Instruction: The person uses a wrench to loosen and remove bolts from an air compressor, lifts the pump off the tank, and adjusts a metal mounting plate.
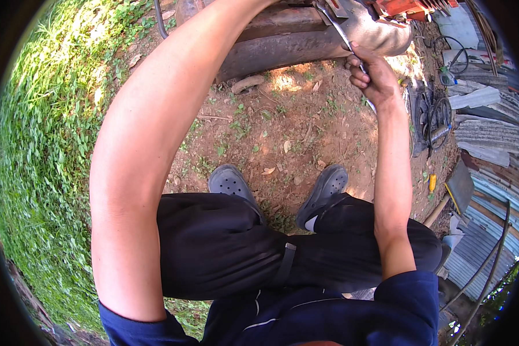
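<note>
My right hand (376, 76) is closed around a long, thin metal wrench (342, 33), whose lower end sticks out below the palm. The wrench's far end reaches a metal part on top of a rusty brown machine frame (282, 51); the exact contact is too small to make out. My left forearm (205, 63) stretches over the frame's left side, and the hand itself is cut off by the top edge. An orange-red finned part (412, 8) sits on the machine, right of the wrench.
My grey clogs (232, 183) stand on bare soil with leaves. Grass (46, 173) covers the left. To the right lie black cables (438, 115), corrugated metal sheets (490, 135), a yellow object (432, 183) and a wooden-handled tool with a flat blade (460, 185).
</note>
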Motion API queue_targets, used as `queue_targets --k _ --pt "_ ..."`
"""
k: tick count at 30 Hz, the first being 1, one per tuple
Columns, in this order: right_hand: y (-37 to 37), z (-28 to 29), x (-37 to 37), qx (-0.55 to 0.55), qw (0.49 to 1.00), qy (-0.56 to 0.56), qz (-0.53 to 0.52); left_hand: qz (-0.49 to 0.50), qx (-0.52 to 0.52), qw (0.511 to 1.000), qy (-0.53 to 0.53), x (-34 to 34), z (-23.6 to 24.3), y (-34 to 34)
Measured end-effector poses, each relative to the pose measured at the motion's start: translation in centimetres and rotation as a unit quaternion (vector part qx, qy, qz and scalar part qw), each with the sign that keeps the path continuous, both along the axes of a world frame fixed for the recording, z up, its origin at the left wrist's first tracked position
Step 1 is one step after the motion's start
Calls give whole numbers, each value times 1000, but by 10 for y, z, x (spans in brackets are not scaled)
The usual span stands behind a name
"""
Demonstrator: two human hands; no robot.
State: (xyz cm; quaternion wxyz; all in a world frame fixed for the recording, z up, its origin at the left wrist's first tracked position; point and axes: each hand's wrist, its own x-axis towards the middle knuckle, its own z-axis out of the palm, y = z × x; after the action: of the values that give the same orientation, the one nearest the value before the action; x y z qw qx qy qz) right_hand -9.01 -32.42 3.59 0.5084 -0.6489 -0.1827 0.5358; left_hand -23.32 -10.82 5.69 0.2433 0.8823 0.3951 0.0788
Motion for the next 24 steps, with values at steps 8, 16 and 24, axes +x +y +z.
queue_targets --k 8,16,24 --pt "4 9 3 -27 989 -125 74 -35 -97 972 -213 6 -37 -17" --pt "-17 6 -30 -19 995 -96 14 30 44 969 -242 5 -47 -42" --pt "-32 43 41 -141 938 -254 188 -15 87 981 -171 -3 -41 -39"
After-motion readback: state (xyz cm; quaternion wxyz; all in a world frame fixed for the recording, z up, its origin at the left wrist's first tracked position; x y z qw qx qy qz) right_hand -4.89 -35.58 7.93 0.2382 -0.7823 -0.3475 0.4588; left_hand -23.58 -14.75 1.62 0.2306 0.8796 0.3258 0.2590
